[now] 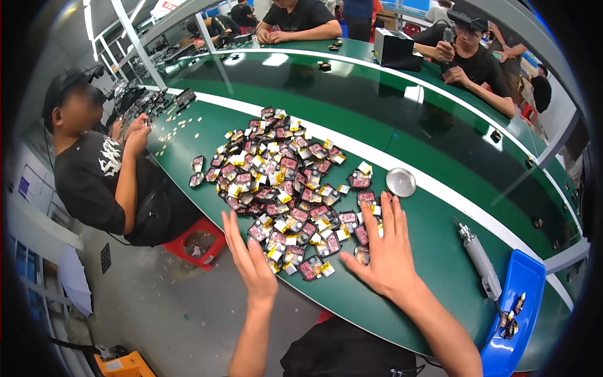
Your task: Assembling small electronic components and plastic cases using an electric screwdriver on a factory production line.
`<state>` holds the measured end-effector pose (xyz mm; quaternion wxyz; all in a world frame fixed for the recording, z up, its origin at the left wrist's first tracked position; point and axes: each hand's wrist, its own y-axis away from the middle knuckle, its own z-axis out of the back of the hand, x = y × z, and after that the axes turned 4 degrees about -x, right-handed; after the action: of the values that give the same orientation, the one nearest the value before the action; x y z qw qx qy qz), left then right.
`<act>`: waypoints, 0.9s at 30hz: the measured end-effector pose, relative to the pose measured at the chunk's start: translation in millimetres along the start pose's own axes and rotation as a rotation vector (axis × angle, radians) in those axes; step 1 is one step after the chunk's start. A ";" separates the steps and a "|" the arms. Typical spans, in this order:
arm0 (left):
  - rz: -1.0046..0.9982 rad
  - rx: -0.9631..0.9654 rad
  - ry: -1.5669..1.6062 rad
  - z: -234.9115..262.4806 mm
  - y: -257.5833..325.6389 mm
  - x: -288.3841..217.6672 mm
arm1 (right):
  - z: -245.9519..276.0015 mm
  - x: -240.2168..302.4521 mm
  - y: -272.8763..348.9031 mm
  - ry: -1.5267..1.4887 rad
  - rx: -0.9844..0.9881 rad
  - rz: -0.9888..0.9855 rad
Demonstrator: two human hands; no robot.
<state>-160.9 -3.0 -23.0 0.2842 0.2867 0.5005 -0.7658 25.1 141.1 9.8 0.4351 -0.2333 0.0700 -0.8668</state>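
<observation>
A big heap of small black-cased electronic units (276,169) lies on the green bench (440,251), each with a reddish circuit board and a silvery cell with yellow tape. At the heap's near left edge, my left hand (252,264) is held upright with its fingers straight and nothing in it. On the right side of the heap, my right hand (388,254) is spread palm down, its fingers reaching over a few units. Those fingers partly cover the units under them; whether they press on them I cannot tell.
Beyond my right fingertips sits a round metal dish (401,182). An electric screwdriver (480,264) lies to the right, beside a blue tray (524,276) with several small parts. A co-worker (94,163) sits at the left; another person (471,63) works across the green conveyor (352,107).
</observation>
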 end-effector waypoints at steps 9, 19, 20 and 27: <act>-0.038 0.271 -0.334 -16.1 -5.0 -22.0 | -28.2 13.1 -34.0 -0.030 -0.060 0.069; -0.033 0.232 -0.443 -29.5 -11.2 -3.5 | -44.6 -1.8 -63.5 -0.036 -0.024 0.201; -0.092 0.158 -0.434 -28.0 -12.5 2.0 | -43.3 -2.9 -63.4 -0.019 -0.011 0.192; -0.178 0.058 -0.046 -27.4 -2.4 -27.0 | 42.9 -5.7 -35.3 0.091 0.098 0.070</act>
<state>-140.1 27.3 -11.2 0.2178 0.2316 0.4952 -0.8085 22.5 170.8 57.1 0.4722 -0.1696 0.0554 -0.8632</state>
